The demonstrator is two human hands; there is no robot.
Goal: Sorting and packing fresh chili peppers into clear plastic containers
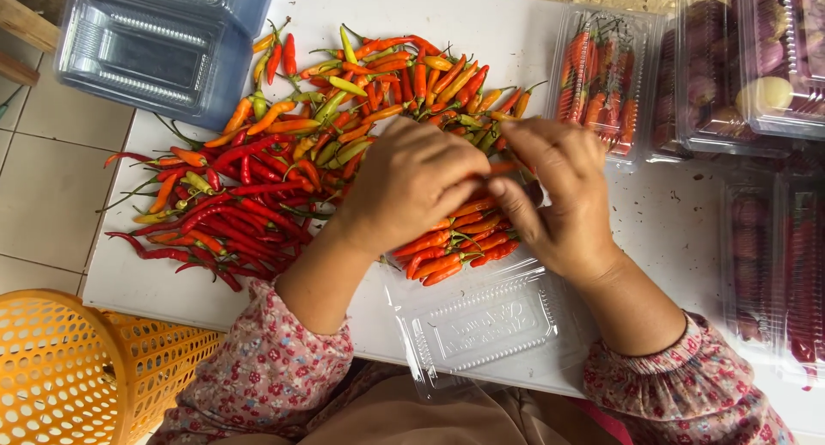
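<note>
The left hand (411, 183) and right hand (559, 196) are meeting fingertip to fingertip, both pinching closed on a bundle of chilies (455, 243) that is lying under them in an open clear box (481, 325) on the desk (516, 33). A loose chili pile (258, 179) is spreading just beyond the left hand, and a filled box (601, 80) is sitting just past the right hand.

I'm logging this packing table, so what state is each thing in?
Open clamshell box: lid flat, tray part filled with chillies.
Loose chillies: heaped on the table.
Filled chilli box: closed.
Empty boxes: stacked.
Left hand: pressing on the tray's chillies.
Right hand: fingers on the same chillies.
Orange basket: contents hidden.
</note>
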